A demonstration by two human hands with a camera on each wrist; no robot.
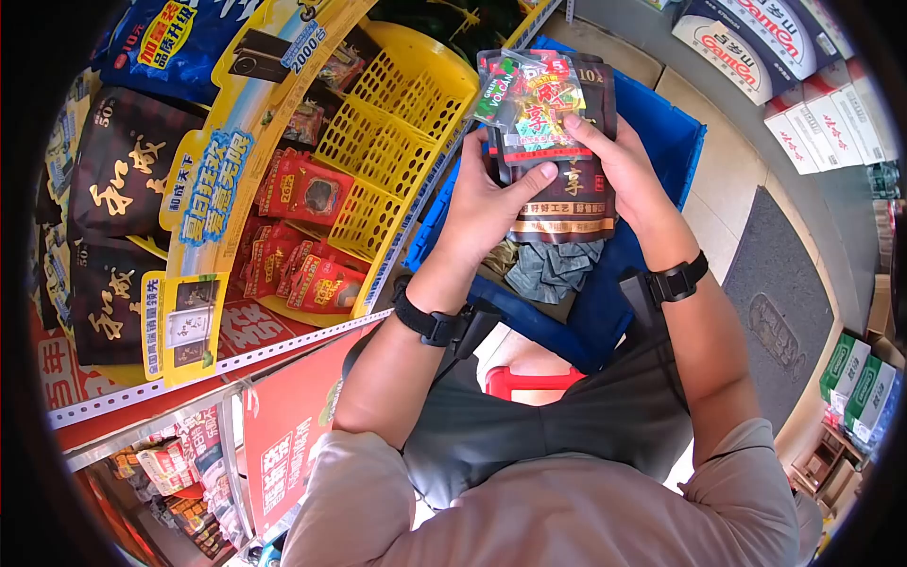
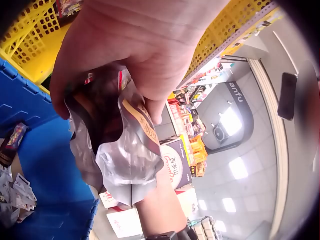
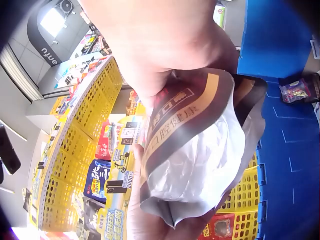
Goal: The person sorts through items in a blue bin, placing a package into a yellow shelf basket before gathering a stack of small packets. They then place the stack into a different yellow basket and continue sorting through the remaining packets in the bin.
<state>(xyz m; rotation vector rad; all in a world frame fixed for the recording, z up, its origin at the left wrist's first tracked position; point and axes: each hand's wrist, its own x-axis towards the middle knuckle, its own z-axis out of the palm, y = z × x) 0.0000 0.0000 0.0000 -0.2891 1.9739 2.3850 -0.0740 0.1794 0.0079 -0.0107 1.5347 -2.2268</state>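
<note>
Two hands hold a small stack of packets over a blue crate in the head view. On top lies a colourful clear packet (image 1: 546,106); under it are dark brown pouches (image 1: 572,203) with gold bands. The left hand (image 1: 491,203) grips their left side, thumb across the front. From the right, the right hand (image 1: 619,165) grips them, thumb on the colourful packet. Both wrist views show the silver bottoms of the pouches (image 2: 131,167) (image 3: 200,155), with the left hand (image 2: 130,45) and right hand (image 3: 170,45) round them.
The blue crate (image 1: 675,123) holds grey-blue packets (image 1: 557,269). At left, a yellow basket rack (image 1: 392,104) holds red packets (image 1: 316,189), beside dark bags (image 1: 118,180). White drink boxes (image 1: 831,118) stand at right; a grey mat (image 1: 775,283) lies on the floor.
</note>
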